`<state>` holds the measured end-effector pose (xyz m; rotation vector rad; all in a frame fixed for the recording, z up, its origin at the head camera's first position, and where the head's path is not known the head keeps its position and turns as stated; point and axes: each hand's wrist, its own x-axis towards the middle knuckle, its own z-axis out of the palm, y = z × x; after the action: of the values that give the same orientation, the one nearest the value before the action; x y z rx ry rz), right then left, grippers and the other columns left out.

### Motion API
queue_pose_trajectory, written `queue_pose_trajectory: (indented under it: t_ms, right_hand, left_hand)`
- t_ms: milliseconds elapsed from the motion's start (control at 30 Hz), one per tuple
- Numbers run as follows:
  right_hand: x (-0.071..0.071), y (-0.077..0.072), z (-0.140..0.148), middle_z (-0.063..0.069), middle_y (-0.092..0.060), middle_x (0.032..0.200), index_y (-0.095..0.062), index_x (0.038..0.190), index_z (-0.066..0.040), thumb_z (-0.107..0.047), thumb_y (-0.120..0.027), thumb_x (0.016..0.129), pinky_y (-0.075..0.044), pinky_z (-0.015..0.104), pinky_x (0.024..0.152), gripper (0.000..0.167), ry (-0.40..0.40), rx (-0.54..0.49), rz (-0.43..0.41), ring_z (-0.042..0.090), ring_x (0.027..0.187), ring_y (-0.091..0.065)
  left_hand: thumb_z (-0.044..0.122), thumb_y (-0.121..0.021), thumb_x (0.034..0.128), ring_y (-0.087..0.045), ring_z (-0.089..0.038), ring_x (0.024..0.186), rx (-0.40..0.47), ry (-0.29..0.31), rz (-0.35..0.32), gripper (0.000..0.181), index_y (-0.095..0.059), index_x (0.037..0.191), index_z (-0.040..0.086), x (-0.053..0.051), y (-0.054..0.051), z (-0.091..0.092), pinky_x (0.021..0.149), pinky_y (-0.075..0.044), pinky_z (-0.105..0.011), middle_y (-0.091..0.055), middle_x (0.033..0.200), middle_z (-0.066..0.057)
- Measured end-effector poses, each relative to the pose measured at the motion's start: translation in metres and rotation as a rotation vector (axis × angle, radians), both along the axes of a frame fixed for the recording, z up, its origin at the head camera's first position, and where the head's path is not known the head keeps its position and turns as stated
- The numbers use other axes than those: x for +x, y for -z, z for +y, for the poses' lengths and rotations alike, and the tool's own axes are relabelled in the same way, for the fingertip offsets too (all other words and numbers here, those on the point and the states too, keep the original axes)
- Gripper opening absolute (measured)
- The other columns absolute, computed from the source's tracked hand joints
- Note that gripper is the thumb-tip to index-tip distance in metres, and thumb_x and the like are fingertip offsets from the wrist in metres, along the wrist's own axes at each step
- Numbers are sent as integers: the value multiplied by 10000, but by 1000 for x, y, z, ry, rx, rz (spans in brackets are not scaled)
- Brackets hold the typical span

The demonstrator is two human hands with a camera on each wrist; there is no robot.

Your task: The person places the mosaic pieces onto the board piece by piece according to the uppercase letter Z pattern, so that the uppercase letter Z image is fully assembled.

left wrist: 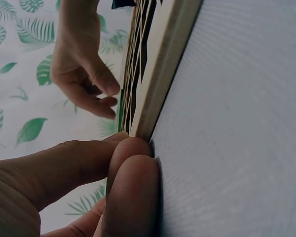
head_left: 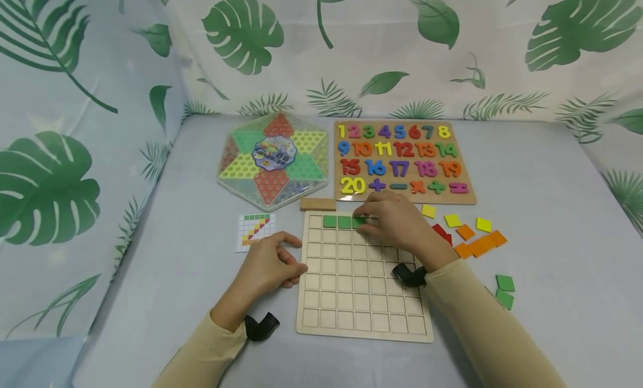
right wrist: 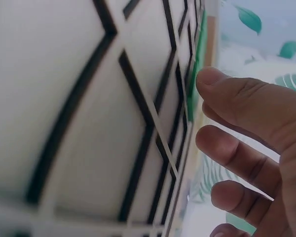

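Hands, head view: right hand (head_left: 387, 218) spans a green tile (head_left: 358, 222) atop the grid board (head_left: 328, 282); seating appears underway, release needed next. Left wrist: left hand (left wrist: 64, 165) pinches the board's edge. Right wrist: whether the tile is gripped cannot be told.

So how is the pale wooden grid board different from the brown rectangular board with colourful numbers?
The pale wooden grid board has square cells; the brown rectangular board has colourful numbers. The grid board looks nearly square; the brown one is wider than tall. Both lie flat.
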<state>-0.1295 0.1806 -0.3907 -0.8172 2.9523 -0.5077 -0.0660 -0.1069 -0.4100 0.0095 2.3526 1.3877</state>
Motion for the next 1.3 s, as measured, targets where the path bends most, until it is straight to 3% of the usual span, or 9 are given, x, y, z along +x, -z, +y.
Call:
queue_pose_trajectory:
  t_ms: [100,300,400,600,767,867,1133,1200,1300]
  right_hand:
    - [4,-2,7,41,-747,1090,-807,1132,-164,-274,-845,876,-514,545,1028,282,35,-26,-12,271,1068,-670]
    - [19,-3,29,28,-739,1082,-801,1142,-173,-284,-833,893,-543,517,981,274,102,-57,-16,258,1052,-656]
    - [35,-2,47,46,-738,1089,-799,1142,-164,-240,-838,886,-542,531,972,270,146,-76,-8,269,1053,-646]
    - [70,-1,89,50,-729,1099,-799,1132,-163,-179,-872,841,-576,460,812,300,240,-76,31,242,977,-614]
    - [97,1,120,31,-735,1078,-805,1103,-183,-138,-911,776,-583,526,857,346,276,-64,66,265,1041,-635]
    - [111,2,136,39,-742,1055,-810,1089,-184,-129,-923,750,-575,530,829,362,302,-37,76,262,998,-631]
    - [140,2,169,130,-731,1122,-797,1102,-154,-81,-900,756,-555,633,863,369,408,3,12,359,1050,-611]
    - [146,4,177,112,-736,1113,-799,1096,-166,-66,-905,742,-567,541,861,382,419,2,26,350,1047,-616]
    - [154,5,187,93,-743,1099,-802,1075,-183,-33,-908,720,-537,303,850,399,430,-5,64,341,1037,-628]
  left_hand:
    - [77,-851,819,-671,-143,503,-9,-5,-8,426,-660,1200,92,1,0,0,513,-568,-280,-718,696,-24]
    - [70,-855,812,-676,-140,513,-14,-44,-21,434,-666,1202,91,4,-1,-5,517,-582,-280,-727,707,-29]
    - [74,-856,813,-677,-137,514,-23,-43,-24,441,-666,1211,88,5,-2,-7,518,-582,-277,-730,710,-27]
    - [87,-856,820,-680,-137,517,-37,-35,-19,447,-667,1225,96,5,-4,-6,522,-579,-277,-734,718,-27]
    - [96,-856,821,-686,-139,519,-39,-26,-24,445,-664,1223,100,4,-5,-6,525,-574,-278,-738,727,-29]
    - [104,-853,826,-689,-141,525,-41,-21,-29,445,-663,1228,103,4,-4,-6,533,-576,-283,-739,736,-32]
    - [99,-840,837,-697,-143,534,-41,-15,-36,442,-666,1243,98,5,-5,-4,538,-588,-288,-741,758,-43]
    - [94,-837,837,-698,-143,533,-40,-12,-34,440,-668,1243,94,5,-5,-3,534,-589,-287,-741,754,-43]
    - [87,-834,837,-699,-144,532,-35,-5,-31,438,-669,1242,89,4,-5,-1,533,-593,-288,-742,751,-45]
